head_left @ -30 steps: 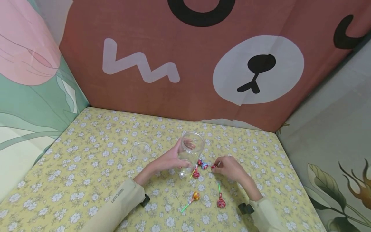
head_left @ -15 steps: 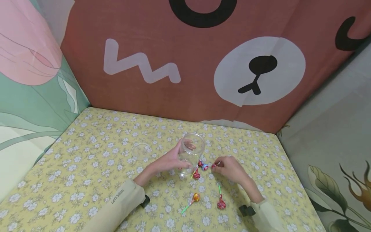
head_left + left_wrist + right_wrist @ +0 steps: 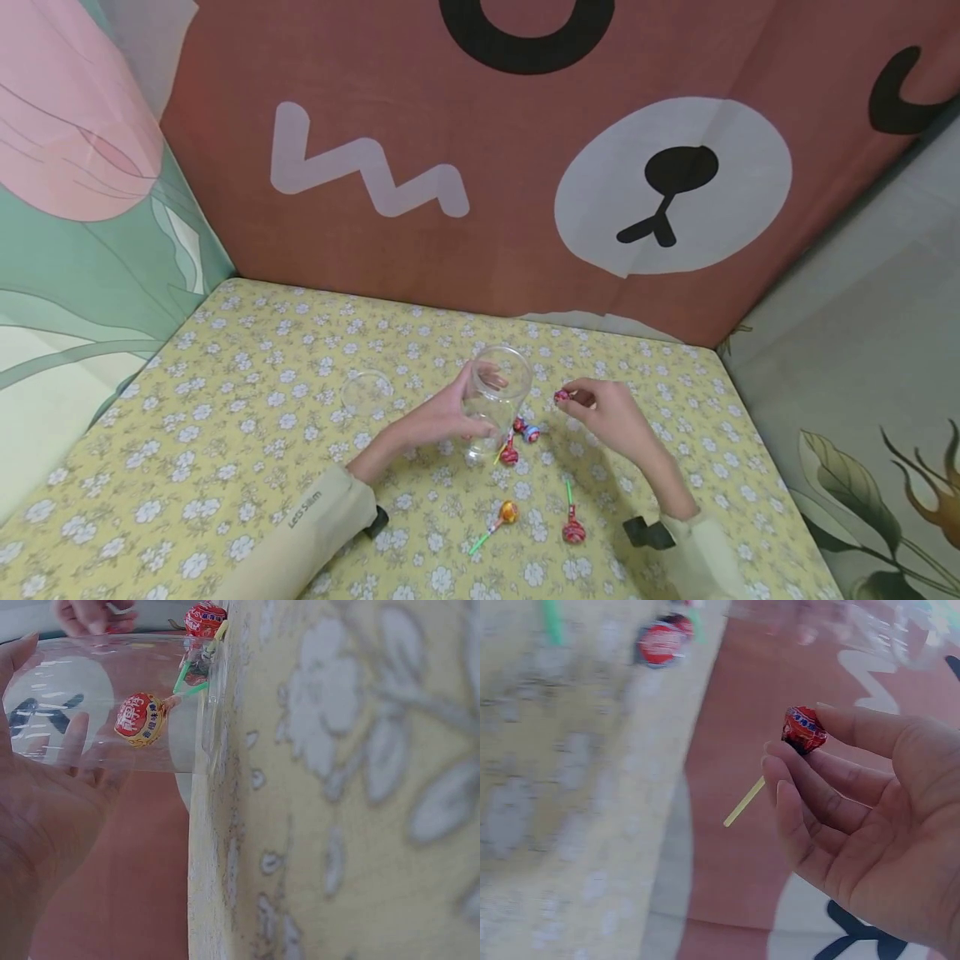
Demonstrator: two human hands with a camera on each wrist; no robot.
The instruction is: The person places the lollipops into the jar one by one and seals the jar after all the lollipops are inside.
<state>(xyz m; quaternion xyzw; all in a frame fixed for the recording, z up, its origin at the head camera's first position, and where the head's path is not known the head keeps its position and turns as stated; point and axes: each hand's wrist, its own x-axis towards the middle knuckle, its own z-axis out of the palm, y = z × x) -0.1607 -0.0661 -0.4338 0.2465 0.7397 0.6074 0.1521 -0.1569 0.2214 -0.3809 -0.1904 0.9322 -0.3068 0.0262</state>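
My left hand (image 3: 450, 410) grips a clear plastic jar (image 3: 501, 404), which stands on the table tilted slightly, its mouth up. Within the jar's outline in the left wrist view shows a yellow-and-red lollipop (image 3: 141, 720) with its head up. My right hand (image 3: 611, 415) pinches a red-wrapped lollipop (image 3: 805, 729) by its head between thumb and fingers; its yellow stick (image 3: 744, 802) points down, partly hidden by fingers. Right of the jar, the held lollipop is raised off the table. Beside the jar's base lie a red lollipop (image 3: 509, 452) and a blue-and-red lollipop (image 3: 531, 433).
Nearer the person lie an orange lollipop (image 3: 508, 511) and a red lollipop (image 3: 573, 530), both with green sticks. A clear round lid (image 3: 367, 392) lies left of the jar. The flowered tablecloth (image 3: 247, 467) meets a bear-print backdrop (image 3: 375, 250) at the back.
My right hand has lifted the red lollipop off the table, moving up and slightly right in the head view. The left hand and jar have barely moved.
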